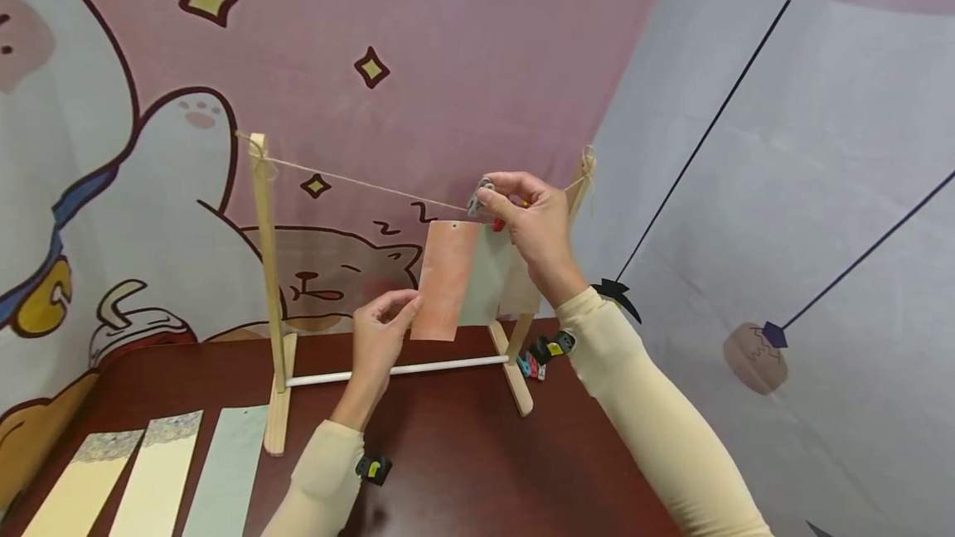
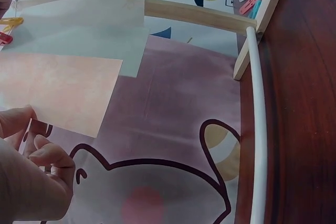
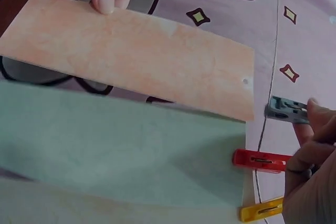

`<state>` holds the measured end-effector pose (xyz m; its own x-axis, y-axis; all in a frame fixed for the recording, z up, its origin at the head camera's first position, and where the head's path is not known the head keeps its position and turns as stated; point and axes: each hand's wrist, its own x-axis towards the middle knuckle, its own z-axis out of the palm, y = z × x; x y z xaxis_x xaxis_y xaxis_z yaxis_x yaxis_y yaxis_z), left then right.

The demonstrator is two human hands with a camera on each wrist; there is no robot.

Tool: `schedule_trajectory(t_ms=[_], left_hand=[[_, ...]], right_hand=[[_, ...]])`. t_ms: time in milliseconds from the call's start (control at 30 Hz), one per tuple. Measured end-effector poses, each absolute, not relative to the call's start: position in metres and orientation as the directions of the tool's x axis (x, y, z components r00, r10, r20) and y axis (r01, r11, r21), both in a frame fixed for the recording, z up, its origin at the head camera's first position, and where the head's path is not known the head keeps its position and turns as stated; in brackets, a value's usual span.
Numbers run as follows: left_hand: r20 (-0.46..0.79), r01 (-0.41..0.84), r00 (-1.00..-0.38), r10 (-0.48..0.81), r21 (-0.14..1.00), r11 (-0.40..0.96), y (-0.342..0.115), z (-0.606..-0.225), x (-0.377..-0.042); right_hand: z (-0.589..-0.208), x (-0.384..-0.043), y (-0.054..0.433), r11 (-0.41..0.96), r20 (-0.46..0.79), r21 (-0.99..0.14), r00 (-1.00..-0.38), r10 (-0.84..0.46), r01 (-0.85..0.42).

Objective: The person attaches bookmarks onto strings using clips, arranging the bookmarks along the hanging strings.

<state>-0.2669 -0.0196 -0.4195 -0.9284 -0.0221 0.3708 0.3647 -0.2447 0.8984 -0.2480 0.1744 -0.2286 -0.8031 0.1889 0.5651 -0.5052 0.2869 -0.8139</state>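
Note:
My left hand [image 1: 380,334] pinches an orange paper strip [image 1: 445,280] by its left edge; a small hole shows near the strip's top end. Between thumb and fingers, my right hand [image 1: 539,226] holds a grey clothespin [image 3: 286,109] at the string [image 3: 274,51]. In the right wrist view the clothespin's tip meets the string, a little apart from the orange strip's end. Beside it a pale green strip [image 3: 126,145] hangs from a red clothespin [image 3: 262,160]. A yellow clothespin [image 3: 261,210] sits further along the string, by a cream strip [image 1: 520,287].
The string runs between two wooden posts [image 1: 266,255] joined by a white rod [image 1: 448,366]. Several loose clothespins [image 1: 533,367] lie by the right foot. On the dark red table [image 1: 462,471], two cream strips with patterned ends [image 1: 160,471] and a pale green strip [image 1: 227,466] lie at left.

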Motion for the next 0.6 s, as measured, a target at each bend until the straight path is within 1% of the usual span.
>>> schedule_trajectory(t_ms=[133, 267, 433, 600], left_hand=[[0.376, 0.364, -0.927, -0.003, 0.896, -0.252, -0.018, -0.418, -0.269], [0.379, 0.37, -0.925, -0.017, 0.891, -0.262, -0.016, -0.415, -0.272], [0.403, 0.39, -0.915, -0.003, 0.883, -0.263, -0.015, -0.411, -0.276], [0.383, 0.371, -0.924, -0.007, 0.892, -0.259, -0.018, -0.414, -0.274]], right_hand=[[-0.226, -0.249, 0.175, 0.343, 0.529, -0.825, -0.827, 0.189, -0.45], [-0.222, -0.251, 0.173, 0.379, 0.493, -0.831, -0.854, 0.166, -0.406], [-0.221, -0.253, 0.167, 0.403, 0.496, -0.822, -0.853, 0.162, -0.402], [-0.227, -0.253, 0.162, 0.422, 0.47, -0.825, -0.871, 0.142, -0.376]])
